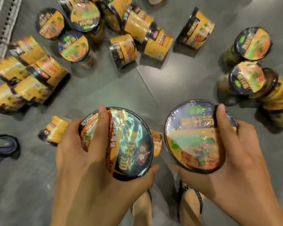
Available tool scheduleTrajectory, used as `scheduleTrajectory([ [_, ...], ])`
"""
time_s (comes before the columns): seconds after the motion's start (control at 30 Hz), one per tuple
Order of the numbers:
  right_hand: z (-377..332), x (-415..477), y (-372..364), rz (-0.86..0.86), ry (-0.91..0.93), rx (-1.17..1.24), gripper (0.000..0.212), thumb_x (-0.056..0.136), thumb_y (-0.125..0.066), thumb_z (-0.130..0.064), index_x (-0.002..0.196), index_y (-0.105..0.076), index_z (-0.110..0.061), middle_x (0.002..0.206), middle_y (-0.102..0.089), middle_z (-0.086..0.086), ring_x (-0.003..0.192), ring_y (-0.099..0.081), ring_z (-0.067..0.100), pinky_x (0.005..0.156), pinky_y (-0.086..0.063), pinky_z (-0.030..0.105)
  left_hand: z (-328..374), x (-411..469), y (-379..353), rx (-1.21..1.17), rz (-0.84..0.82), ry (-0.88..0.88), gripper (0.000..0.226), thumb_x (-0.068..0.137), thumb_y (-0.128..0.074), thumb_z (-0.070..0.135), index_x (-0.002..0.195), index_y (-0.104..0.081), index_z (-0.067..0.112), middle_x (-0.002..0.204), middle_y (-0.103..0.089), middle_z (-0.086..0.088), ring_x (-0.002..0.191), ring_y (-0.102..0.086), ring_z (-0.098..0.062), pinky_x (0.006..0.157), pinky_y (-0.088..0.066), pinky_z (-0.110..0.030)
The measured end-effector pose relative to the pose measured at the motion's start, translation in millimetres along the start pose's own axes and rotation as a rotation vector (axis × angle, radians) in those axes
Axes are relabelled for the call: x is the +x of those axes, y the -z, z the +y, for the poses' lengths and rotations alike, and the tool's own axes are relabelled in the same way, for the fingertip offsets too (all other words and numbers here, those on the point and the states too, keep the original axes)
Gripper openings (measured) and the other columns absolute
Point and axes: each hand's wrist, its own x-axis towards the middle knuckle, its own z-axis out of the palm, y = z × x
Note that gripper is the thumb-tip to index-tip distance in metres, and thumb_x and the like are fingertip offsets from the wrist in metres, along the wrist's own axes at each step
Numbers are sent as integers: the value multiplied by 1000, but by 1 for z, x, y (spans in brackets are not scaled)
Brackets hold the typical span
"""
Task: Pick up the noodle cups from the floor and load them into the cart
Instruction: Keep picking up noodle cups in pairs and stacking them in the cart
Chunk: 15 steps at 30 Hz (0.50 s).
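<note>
My left hand grips a noodle cup with a dark blue and orange lid, thumb across the lid's top. My right hand holds a second noodle cup, its lid facing up, fingers around its right rim. Both cups are lifted above the grey floor. Several more yellow and black noodle cups lie scattered around: a pile at the left, a group at the top, others at the right. One cup lies on its side just left of my left hand.
A metal wire cart edge shows at the upper left. A dark cart wheel sits at the left edge. My sandalled feet stand on the floor under my hands. Another person's shoe tip is at the top.
</note>
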Motion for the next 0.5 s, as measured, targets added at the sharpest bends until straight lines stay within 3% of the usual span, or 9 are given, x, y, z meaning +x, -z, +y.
scheduleTrajectory([
  [0.07,-46,-7,35,24,-61,42,116,58,-64,-74,149,-32,-10,122,-44,18,112,-49,27,84,-31,12,17,-5,47,-6,55,-23,114,40,-60,69,145,-39,30,135,-39,-15,113,-50,-44,90,-38,-43],
  [0.17,-95,6,92,145,57,55,121,47,-67,-68,148,-32,-11,119,-38,7,114,-46,15,93,-28,1,42,0,119,-24,96,33,118,38,-58,77,146,-32,38,137,-36,-8,116,-47,-38,93,-35,-40],
  [0.23,-141,10,131,139,113,81,123,45,-71,-66,146,-35,-5,117,-35,2,114,-41,3,97,-20,-4,56,3,172,3,123,20,122,37,-55,83,146,-30,35,138,-35,-10,116,-48,-40,93,-37,-43],
  [0.3,-180,10,171,114,200,96,128,43,-76,-65,148,-32,-7,118,-29,-7,113,-37,-1,96,-22,-3,71,-1,227,17,166,18,123,38,-54,84,147,-30,32,139,-36,-17,116,-48,-44,92,-41,-49],
  [0.43,-256,-4,259,-25,197,115,132,37,-67,-78,149,-4,-49,113,-22,-16,111,-31,-2,88,-34,18,106,-35,333,-32,232,90,121,39,-57,83,146,-24,36,138,-32,-8,118,-44,-40,94,-44,-52],
  [0.5,-289,-22,299,-92,244,52,130,39,-70,-78,142,8,-57,111,-17,-19,110,-28,-3,85,-31,19,120,-63,375,-31,260,130,121,41,-57,83,147,-20,38,140,-29,-6,121,-40,-39,97,-42,-50],
])
